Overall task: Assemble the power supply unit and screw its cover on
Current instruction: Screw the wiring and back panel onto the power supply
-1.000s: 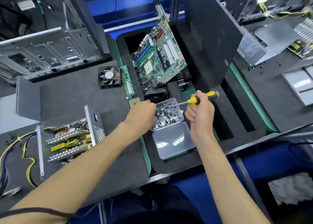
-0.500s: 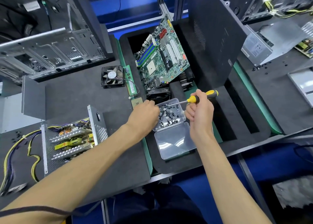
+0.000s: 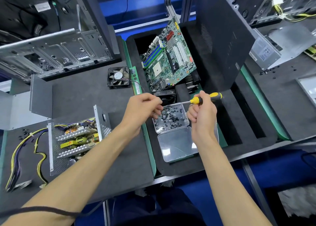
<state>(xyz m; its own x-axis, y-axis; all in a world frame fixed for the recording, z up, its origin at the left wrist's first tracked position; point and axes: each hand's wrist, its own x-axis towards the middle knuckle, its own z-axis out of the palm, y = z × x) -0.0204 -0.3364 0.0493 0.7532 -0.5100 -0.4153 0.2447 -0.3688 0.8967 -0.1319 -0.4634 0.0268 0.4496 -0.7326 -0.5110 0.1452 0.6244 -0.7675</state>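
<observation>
One wide head-worn view looks steeply down, seemingly from close above the workbench point(image 3: 82, 96).

The person is working with both forearms bare to the elbow, no sleeves or gloves showing. A thin dark cord point(image 3: 51, 209) is looping around the left forearm. The left hand point(image 3: 142, 109) and right hand point(image 3: 202, 116) are wearing no visible rings or watch.
</observation>
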